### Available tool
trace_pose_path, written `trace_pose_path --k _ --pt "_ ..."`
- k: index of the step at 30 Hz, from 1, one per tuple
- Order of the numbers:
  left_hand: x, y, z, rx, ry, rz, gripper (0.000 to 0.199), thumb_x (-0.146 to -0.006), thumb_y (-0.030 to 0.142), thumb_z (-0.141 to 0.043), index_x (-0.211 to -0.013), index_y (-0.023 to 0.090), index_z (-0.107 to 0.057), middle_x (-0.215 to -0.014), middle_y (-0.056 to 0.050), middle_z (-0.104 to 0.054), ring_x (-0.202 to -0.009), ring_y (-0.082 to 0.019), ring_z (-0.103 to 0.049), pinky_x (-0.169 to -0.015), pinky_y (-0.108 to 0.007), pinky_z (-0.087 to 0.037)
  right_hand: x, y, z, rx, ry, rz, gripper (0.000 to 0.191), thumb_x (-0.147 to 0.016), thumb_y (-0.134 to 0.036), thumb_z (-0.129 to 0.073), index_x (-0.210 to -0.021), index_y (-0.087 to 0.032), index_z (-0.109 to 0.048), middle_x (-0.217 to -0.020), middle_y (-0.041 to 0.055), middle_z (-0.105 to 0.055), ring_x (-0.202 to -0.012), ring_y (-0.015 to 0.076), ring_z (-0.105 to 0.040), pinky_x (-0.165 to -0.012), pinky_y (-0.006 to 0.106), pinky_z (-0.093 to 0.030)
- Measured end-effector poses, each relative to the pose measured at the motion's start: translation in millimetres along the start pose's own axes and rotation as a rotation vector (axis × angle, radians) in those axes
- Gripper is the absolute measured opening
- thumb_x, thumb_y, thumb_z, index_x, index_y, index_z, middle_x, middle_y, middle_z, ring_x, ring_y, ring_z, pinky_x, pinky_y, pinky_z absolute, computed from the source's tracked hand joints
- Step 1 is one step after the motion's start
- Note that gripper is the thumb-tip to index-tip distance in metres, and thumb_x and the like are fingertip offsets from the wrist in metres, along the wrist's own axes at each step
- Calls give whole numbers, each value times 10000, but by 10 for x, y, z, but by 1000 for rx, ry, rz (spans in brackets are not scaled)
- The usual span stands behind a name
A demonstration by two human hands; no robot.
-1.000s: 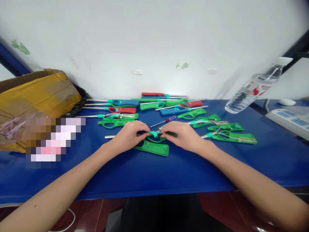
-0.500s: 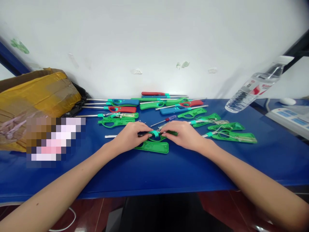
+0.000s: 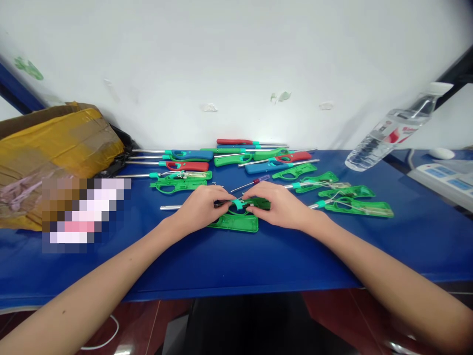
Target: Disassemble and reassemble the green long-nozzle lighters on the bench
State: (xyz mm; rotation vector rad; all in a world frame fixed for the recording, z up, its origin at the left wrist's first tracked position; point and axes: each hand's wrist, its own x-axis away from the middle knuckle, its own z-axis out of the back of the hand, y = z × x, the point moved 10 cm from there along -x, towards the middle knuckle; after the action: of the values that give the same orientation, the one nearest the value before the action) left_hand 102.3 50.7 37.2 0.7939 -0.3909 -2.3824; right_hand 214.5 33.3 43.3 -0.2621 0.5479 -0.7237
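An opened green gas lighter (image 3: 260, 203) lies in front of me, with a turquoise trigger (image 3: 237, 204) and dark inner parts between my fingertips. My left hand (image 3: 202, 206) is closed on its front part, and its metal tube (image 3: 170, 207) sticks out to the left beneath the hand. My right hand (image 3: 283, 204) grips around the handle end, thumb on the near side and fingers on the far side. Just below lies a loose green handle half (image 3: 238, 223). Behind my right hand rests a small screwdriver (image 3: 254, 183) with a purple and red handle. My fingers hide some inner parts.
Several closed lighters (image 3: 188, 166) in red, blue and green lie along the wall. More opened green lighters (image 3: 364, 207) with wires showing lie right and left. A taped cardboard box (image 3: 88, 130) stands left; a water bottle (image 3: 391, 128) and a white power strip (image 3: 447, 180) are right.
My right thumb and fingers have spread a little, showing more of the green handle. My left hand stays nearly in place. The view has shifted slightly.
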Motion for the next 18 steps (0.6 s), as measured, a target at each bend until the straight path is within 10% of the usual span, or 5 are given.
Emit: trace_pose_path --k 18 --pt "-22 -20 47 -73 -112 54 171 -835 176 -598 -924 188 -743 -840 -22 -751 -757 -163 -669 -724 -256 -489 -68 -10 -92 -86 22 6 163 -906 -188 -631 -1043 -209 -718 -1037 60 -752 -969 205 -688 -894 346 -530"
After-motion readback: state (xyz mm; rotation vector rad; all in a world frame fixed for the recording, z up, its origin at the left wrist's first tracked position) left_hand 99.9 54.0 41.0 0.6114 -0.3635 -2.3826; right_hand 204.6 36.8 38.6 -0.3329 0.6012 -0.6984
